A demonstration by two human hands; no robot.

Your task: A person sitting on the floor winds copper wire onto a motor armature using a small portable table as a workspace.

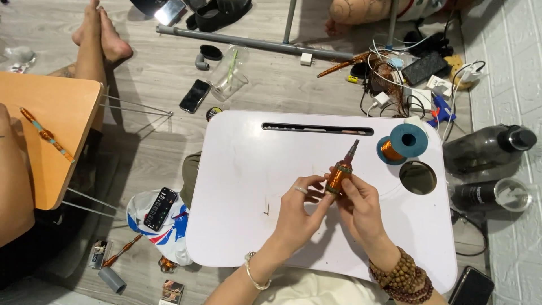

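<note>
Both hands meet above the middle of the white table (pixel 237 226). The left hand (pixel 298 212), palm turned inward, pinches the lower end of a copper-wound cylinder (pixel 340 176) between thumb and fingertips. The right hand (pixel 361 208), wrist ringed with wooden beads, closes on the same cylinder from the other side. The cylinder is held up off the table, its grey tip tilted away from the person. A blue spool of copper wire (pixel 402 144) lies near the table's round hole (pixel 418 177).

Bare white tabletop (pixel 243 186) leftward; wire spool (pixel 403 144) blocking far-right corner.
</note>
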